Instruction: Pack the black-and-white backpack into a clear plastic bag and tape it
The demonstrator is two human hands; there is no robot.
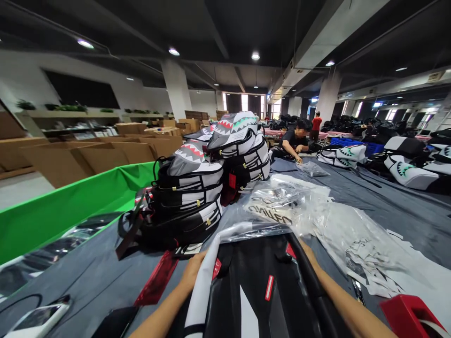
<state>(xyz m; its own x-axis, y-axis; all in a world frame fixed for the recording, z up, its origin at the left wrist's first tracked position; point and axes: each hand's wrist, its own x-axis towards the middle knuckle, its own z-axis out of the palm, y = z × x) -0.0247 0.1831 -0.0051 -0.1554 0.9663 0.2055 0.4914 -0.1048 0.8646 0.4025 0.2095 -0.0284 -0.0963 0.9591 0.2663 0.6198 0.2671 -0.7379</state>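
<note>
A black backpack with white panels and red tags lies in front of me on the grey table, its far end going into a clear plastic bag. My left hand grips the bag's edge on the backpack's left side, fingers closed on it. My right hand is on the backpack's right side, mostly hidden behind its edge. Both forearms reach in from the bottom of the frame.
Two stacks of shark-mouth backpacks stand just beyond. Clear bags and printed sheets lie spread to the right. A green bin wall runs along the left. A person leans over the table farther back. Cardboard boxes fill the left.
</note>
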